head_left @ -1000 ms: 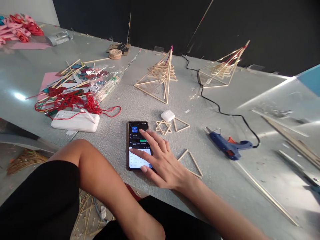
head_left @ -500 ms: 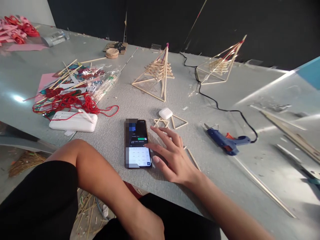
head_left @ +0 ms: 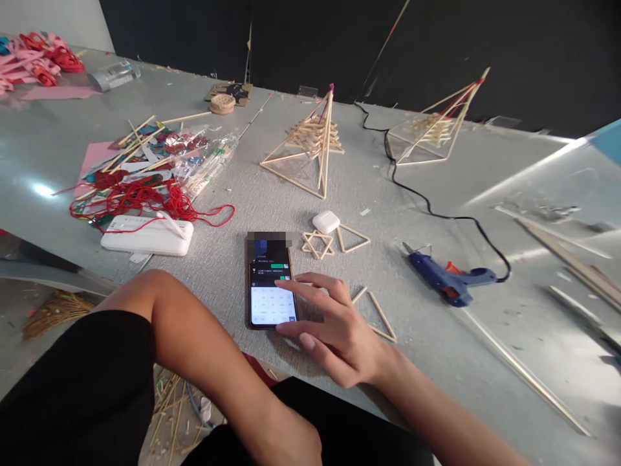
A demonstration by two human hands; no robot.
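Observation:
A smartphone (head_left: 272, 304) lies face up near the table's front edge, showing a chat above a white keyboard. My right hand (head_left: 334, 327) is over its right side, fingers spread, with a fingertip at the keyboard's lower edge; whether it presses the screen I cannot tell. Just behind the hand lie a small star of thin sticks (head_left: 317, 245), a stick triangle (head_left: 353, 238) and a white earbud case (head_left: 326, 222). Another stick triangle (head_left: 383, 315) is partly covered by the hand. My left forearm crosses the lower left; its hand is out of view below the frame.
A blue glue gun (head_left: 446, 278) with a black cord rests at the right. Two stick pyramids (head_left: 324, 155) stand farther back. At left are tangled red cord (head_left: 145, 197), loose sticks, plastic packets and a white power-bank-like box (head_left: 145, 235).
My right hand has moved down toward the bottom of the phone, uncovering the stick star and more of the near triangle. Another small green bubble shows on the screen. The view has shifted slightly.

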